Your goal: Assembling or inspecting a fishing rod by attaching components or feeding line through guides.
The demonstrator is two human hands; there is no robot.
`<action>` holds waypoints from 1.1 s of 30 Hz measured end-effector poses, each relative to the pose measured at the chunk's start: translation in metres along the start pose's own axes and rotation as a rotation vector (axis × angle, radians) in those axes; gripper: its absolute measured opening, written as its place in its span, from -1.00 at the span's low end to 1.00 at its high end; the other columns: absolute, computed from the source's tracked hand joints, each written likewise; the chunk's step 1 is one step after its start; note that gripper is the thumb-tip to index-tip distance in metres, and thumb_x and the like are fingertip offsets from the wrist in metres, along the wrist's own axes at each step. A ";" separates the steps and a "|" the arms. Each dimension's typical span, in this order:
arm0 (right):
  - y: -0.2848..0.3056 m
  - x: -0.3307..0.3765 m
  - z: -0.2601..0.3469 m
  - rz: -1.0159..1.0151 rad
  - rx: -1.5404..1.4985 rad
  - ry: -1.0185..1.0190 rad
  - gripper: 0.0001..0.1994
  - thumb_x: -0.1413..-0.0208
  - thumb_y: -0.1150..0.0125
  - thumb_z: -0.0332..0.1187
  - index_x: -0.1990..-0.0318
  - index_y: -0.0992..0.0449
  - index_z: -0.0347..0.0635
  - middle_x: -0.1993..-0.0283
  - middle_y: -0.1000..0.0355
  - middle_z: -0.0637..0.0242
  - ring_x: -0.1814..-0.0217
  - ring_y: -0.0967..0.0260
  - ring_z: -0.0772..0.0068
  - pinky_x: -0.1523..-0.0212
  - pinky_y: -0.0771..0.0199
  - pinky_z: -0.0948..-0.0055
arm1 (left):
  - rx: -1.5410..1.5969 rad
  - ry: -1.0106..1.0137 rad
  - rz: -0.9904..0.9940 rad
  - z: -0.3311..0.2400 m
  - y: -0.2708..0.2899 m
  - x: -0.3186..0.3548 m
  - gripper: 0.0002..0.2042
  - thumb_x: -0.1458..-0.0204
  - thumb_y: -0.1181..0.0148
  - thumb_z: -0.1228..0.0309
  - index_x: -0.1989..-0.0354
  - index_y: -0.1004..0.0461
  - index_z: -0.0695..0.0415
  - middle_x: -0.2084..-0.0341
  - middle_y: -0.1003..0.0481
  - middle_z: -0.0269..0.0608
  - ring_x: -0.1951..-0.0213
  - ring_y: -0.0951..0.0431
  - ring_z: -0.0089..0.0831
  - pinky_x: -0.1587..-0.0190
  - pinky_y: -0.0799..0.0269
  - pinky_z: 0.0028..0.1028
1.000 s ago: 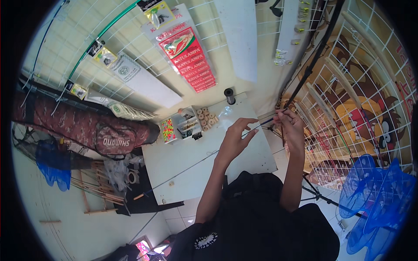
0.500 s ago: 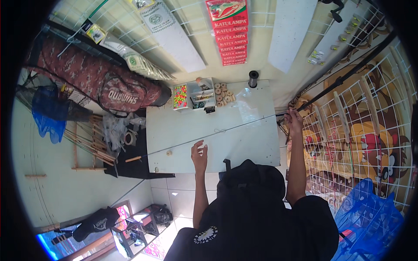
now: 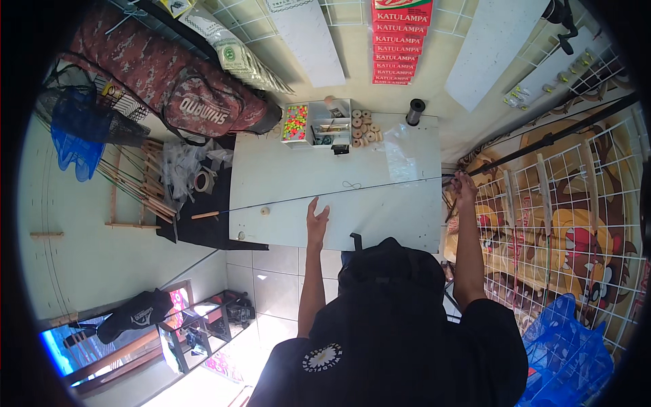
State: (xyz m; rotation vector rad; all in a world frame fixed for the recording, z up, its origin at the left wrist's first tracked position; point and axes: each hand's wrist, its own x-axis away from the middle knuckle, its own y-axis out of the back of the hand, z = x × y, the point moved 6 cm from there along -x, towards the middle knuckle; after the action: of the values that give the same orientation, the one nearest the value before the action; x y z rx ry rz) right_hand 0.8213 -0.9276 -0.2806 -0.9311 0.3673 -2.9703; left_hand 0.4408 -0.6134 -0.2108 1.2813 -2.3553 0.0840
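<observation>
Across the desk point(image 3: 386, 220): thin rod point(image 3: 291, 199).
Left hand point(image 3: 317, 220): grip loosely spread, empty, beside the rod.
Right hand point(image 3: 465, 188): grip pinched on the rod's right end.

Bold white capitals repeat down the red packets point(image 3: 399, 49) and cross the bag point(image 3: 203, 110). A round green emblem marks the pale pouch point(image 3: 234, 55). The shirt point(image 3: 323, 358) bears a round white badge edged with tiny lettering. Red letters stand on the backdrop point(image 3: 522, 209).
</observation>
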 end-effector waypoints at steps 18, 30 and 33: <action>-0.088 0.168 0.069 0.452 0.793 0.787 -0.86 -0.12 -0.18 -0.46 0.21 -0.37 -0.24 0.41 -0.57 0.24 0.26 -0.56 0.35 0.13 -0.42 0.42 | -0.159 -0.348 0.503 -0.103 -0.121 0.026 -0.64 -0.07 -0.26 0.41 -0.06 -0.45 0.11 0.10 -0.54 -0.25 0.24 -0.56 -0.53 0.18 -0.48 -0.50; -0.107 0.212 0.042 0.788 0.606 0.318 -0.77 -0.16 -0.22 -0.44 0.24 -0.22 -0.17 0.46 -0.47 0.34 0.38 -0.43 0.61 0.37 -0.36 0.60 | -0.004 -0.336 0.826 -0.115 -0.169 0.041 -0.80 0.04 -0.38 0.37 0.24 -0.65 0.13 0.44 -0.59 -0.29 0.46 -0.48 -0.64 0.32 -0.42 -0.56; -0.102 0.213 0.033 0.778 0.584 0.245 -0.76 -0.16 -0.23 -0.41 0.23 -0.22 -0.15 0.47 -0.42 0.42 0.42 -0.35 0.67 0.41 -0.30 0.63 | -0.098 -0.325 0.867 -0.107 -0.170 0.039 -0.82 0.07 -0.41 0.36 0.28 -0.66 0.11 0.47 -0.58 -0.32 0.47 -0.46 -0.66 0.35 -0.40 -0.58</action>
State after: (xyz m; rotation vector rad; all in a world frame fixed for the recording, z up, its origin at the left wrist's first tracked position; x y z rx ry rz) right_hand 0.6709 -0.8515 -0.1117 -0.2608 -0.1282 -2.2433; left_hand 0.5987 -0.7112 -0.1256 0.1558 -2.9805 0.0274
